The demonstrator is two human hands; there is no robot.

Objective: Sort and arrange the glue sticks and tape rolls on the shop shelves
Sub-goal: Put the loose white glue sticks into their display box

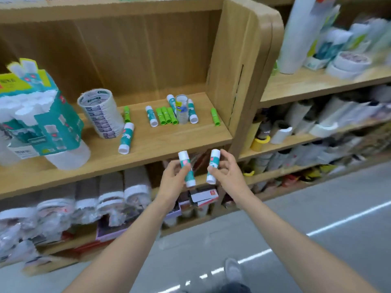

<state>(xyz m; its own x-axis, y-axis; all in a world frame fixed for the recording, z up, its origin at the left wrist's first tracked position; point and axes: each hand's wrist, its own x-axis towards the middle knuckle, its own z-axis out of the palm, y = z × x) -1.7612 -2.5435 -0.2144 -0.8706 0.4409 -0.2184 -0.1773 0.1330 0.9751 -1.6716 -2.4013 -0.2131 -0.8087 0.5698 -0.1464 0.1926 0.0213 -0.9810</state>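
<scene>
Left hand (172,178) gripping teal glue stick (186,168), right hand (225,172) pinching another stick (212,167)

Bright, even indoor light falls from overhead and leaves white streaks of glare on the grey floor (317,231). The back of the wooden shelf (148,60) is dimmer under its top board, and things on it cast only short, soft shadows. The centre is sharpest: the glue stick (186,168) in the left hand (172,180) and the second glue stick (212,168) in the right hand (227,175) read clearly. The right-hand shelves (328,85) are smeared by blur. The wide lens bends the shelf post (249,70), and outlines on the teal pack (42,115) look jagged.
</scene>
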